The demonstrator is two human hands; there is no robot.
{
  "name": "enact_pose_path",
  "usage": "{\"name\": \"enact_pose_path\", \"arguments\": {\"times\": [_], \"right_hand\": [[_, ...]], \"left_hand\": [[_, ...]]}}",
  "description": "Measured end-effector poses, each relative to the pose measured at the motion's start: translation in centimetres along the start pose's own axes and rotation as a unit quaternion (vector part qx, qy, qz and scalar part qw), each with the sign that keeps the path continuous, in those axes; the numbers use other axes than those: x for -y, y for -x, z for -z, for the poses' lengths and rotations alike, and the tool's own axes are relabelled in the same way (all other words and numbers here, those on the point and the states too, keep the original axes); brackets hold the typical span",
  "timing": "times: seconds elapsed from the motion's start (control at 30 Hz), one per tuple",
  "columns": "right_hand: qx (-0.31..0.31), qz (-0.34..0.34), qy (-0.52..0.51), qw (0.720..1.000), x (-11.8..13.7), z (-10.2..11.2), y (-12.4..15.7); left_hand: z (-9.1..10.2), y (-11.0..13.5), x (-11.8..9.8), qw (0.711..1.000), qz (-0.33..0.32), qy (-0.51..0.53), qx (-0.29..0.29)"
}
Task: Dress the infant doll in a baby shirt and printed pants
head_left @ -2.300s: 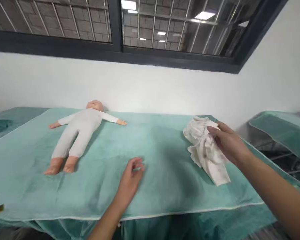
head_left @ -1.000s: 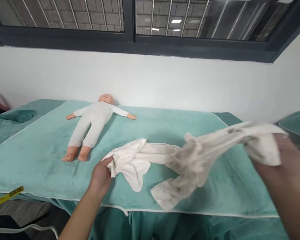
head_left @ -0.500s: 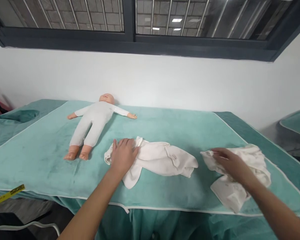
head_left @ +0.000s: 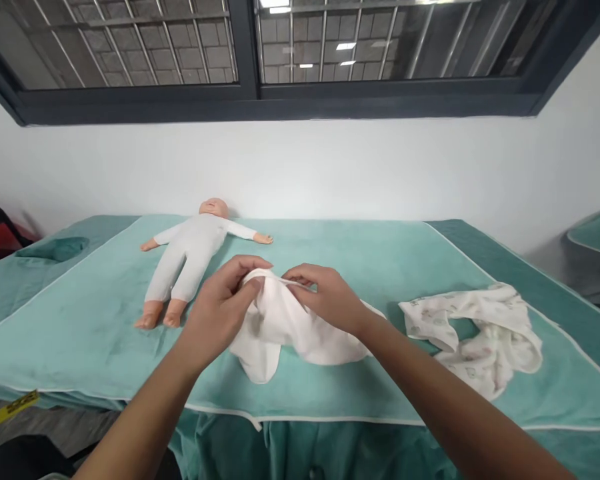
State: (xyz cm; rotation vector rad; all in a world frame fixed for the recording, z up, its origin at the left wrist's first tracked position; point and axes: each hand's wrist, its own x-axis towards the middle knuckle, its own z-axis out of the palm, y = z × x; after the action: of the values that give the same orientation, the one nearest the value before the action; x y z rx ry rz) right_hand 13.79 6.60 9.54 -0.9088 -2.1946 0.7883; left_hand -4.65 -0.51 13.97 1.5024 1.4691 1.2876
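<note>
A plain white baby garment (head_left: pixel 300 330) lies bunched on the green cover, its upper edge lifted in both my hands. My left hand (head_left: pixel 230 300) pinches that edge between thumb and fingers. Close beside it, my right hand (head_left: pixel 325 293) grips the same edge, fingers bent. Whether this edge is a collar or a hem I cannot tell. To the right, a patterned white baby garment (head_left: pixel 495 327) lies crumpled, untouched, partly behind my right forearm. A baby doll (head_left: pixel 193 247) in a white suit lies on its back at the left, arms spread, beyond my left hand.
The bed has a green cover (head_left: pixel 95 320) with white piping, its front edge hanging down. Behind it are a white wall (head_left: pixel 330 167) and a dark window frame (head_left: pixel 290 100). A red and black item (head_left: pixel 0 237) is at far left, a yellow strap (head_left: pixel 10 410) at lower left.
My right hand has left the patterned garment and moved left to the plain one. My left hand has taken hold of its edge, and both hands now raise it. The view has tilted slightly.
</note>
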Motion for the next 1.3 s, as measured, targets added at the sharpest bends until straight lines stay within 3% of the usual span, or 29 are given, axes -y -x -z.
{"name": "enact_pose_path", "arguments": {"times": [0.1, 0.17, 0.23, 0.3, 0.4, 0.5, 0.6, 0.67, 0.8, 0.87, 0.93, 1.03, 1.1, 1.2, 1.3], "right_hand": [[0.017, 0.027, 0.098, 0.995, 0.3, 0.1, 0.4], [-0.001, 0.002, 0.197, 0.98, -0.8, 0.6, 1.2], [-0.035, -0.049, 0.252, 0.966, -2.8, 1.7, 2.5], [-0.043, -0.087, 0.225, 0.969, -5.3, 3.2, 4.1], [0.035, -0.113, 0.181, 0.976, -9.2, 4.9, 7.4], [0.038, -0.155, 0.258, 0.953, -12.6, 5.7, 11.1], [-0.018, -0.202, 0.388, 0.899, -14.6, 6.6, 15.1], [-0.029, -0.202, 0.446, 0.871, -15.4, 7.6, 17.6], [-0.036, -0.173, 0.514, 0.839, -16.0, 9.8, 20.9], [-0.061, -0.192, 0.526, 0.826, -15.1, 10.0, 20.8], [-0.081, -0.228, 0.481, 0.842, -12.8, 9.4, 19.2], [-0.037, -0.187, 0.241, 0.952, -6.4, 7.2, 14.6], [-0.006, -0.11, 0.107, 0.988, -1.8, 5.6, 10.9], [0.027, 0.008, -0.011, 1.0, 2.9, 3.8, 6.1], [-0.092, 0.048, 0.068, 0.992, 4.1, 3.2, 2.8]], "left_hand": [[0.7, 0.7, -1.2, 0.998, -0.034, -0.017, -0.044], [1.3, 0.8, -1.3, 0.991, -0.08, -0.086, -0.056], [1.9, 0.8, -1.1, 0.983, -0.102, -0.153, -0.019], [2.5, 0.8, -0.6, 0.978, -0.079, -0.187, 0.045], [3.1, 0.6, 0.8, 0.978, -0.028, -0.195, 0.066], [3.2, 0.3, 2.1, 0.979, 0.006, -0.196, 0.05], [3.1, 0.1, 2.5, 0.973, 0.033, -0.204, 0.102], [3.1, 0.2, 2.4, 0.975, 0.025, -0.193, 0.106], [3.0, 0.3, 1.8, 0.981, -0.025, -0.183, 0.058], [2.7, 0.3, 1.5, 0.982, -0.06, -0.175, 0.038], [2.2, 0.3, 0.9, 0.982, -0.099, -0.153, 0.041], [1.1, 0.7, -0.9, 0.978, -0.152, -0.112, 0.087], [0.4, 1.1, -2.5, 0.975, -0.17, -0.086, 0.113], [0.1, 1.5, -4.4, 0.971, -0.182, -0.09, 0.125], [0.7, 1.3, -4.5, 0.947, -0.231, -0.206, 0.089]]}}
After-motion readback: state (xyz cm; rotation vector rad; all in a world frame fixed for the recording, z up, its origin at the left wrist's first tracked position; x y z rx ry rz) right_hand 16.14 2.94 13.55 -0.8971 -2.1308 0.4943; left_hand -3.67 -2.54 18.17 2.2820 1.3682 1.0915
